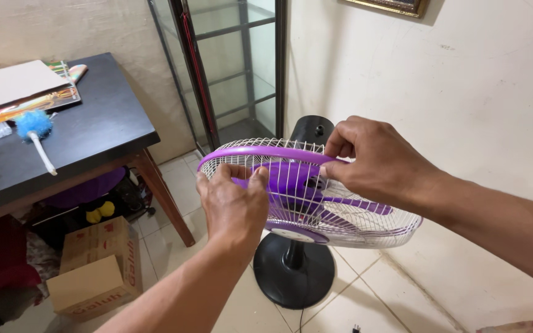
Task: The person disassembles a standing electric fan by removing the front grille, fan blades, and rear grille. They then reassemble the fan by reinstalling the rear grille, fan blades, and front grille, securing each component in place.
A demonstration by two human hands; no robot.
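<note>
The fan's white wire guard (316,197) with its purple rim sits tipped above the black round base (292,270). The left hand (232,206) curls its fingers (260,179) over the guard's near rim; the right hand (380,163) pinches the rim's far side.

A dark table (100,132) and a tiled floor (365,302) carry the room's things.

A blue duster (34,128) lies near the tabletop's left edge, beside papers (23,86) at its far left corner; a round black fan base (293,270) and cardboard boxes (97,266) stand on the floor.
</note>
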